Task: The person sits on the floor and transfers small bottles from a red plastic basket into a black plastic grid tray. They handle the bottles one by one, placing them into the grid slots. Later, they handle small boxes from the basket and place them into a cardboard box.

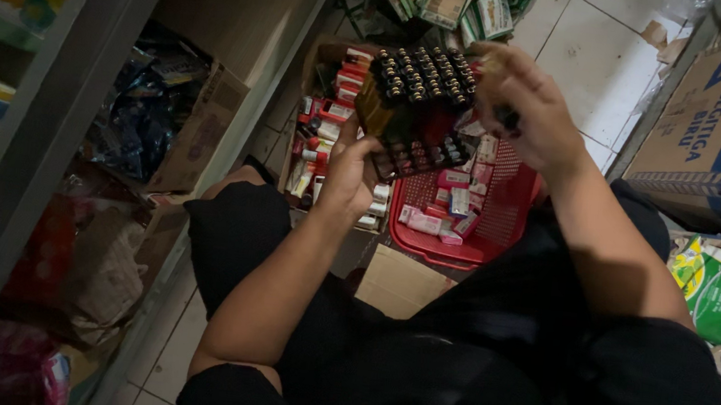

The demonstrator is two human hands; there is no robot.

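Above the red basket (502, 213), mid-air over the person's lap, the left hand (350, 175) is gripping the lower edge of a dark tray of small capped bottles (416, 101), thumb up along its near side, fingers underneath. Right hand (531, 104) is pinching one small bottle (506, 115) just off the tray's right edge, fingers closed narrow on it. Judging by looks: tray is probably thin and flexing, top-heavy, bottles looking like glass, smooth caps, so fragile and slippery. Better supporting it flat from below; single bottles by the body, not the cap. Cardboard box (333, 119) of red packs is sitting behind the tray, on the tiled floor (590, 57)
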